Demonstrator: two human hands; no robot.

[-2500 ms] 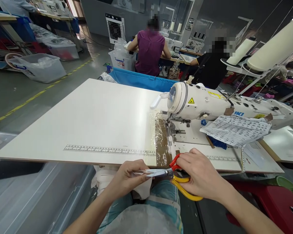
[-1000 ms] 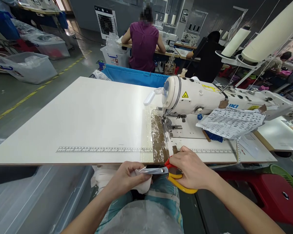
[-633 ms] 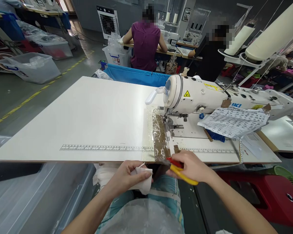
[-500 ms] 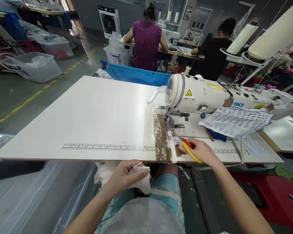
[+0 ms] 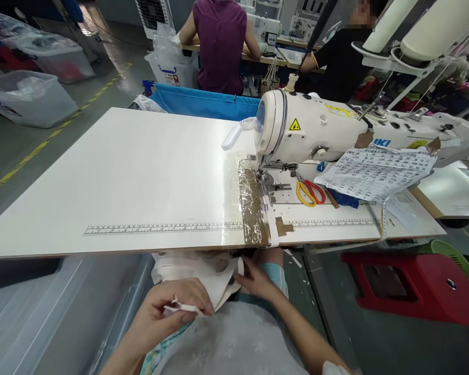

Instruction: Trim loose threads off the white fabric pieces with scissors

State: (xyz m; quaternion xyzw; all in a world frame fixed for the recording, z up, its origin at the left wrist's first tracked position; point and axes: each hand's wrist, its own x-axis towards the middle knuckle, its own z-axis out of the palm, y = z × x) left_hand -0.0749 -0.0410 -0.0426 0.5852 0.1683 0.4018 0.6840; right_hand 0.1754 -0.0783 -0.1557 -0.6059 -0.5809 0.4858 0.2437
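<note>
White fabric [image 5: 195,268] hangs over my lap below the table's front edge. My left hand [image 5: 175,307] is closed on a part of it, with a thin white strip showing between thumb and fingers. On the other side my right hand [image 5: 255,278] pinches another edge of the same fabric; its fingertips are partly hidden. The scissors [image 5: 310,192], with one yellow and one red handle loop, lie on the sewing machine's bed. Behind them stands the white sewing machine [image 5: 312,125], its needle area above the brown-taped strip [image 5: 254,208].
The white table [image 5: 160,166] bears a printed ruler. A paper sheet with writing [image 5: 379,172] hangs on the machine. A red stool [image 5: 414,286] stands at right, a clear plastic bin [image 5: 62,317] at left. Two people sit beyond a blue cloth bin [image 5: 203,101].
My right hand has put the scissors down on the machine bed and moved to the fabric in my lap. The left hand has moved lower and left with the fabric. The view has tilted down.
</note>
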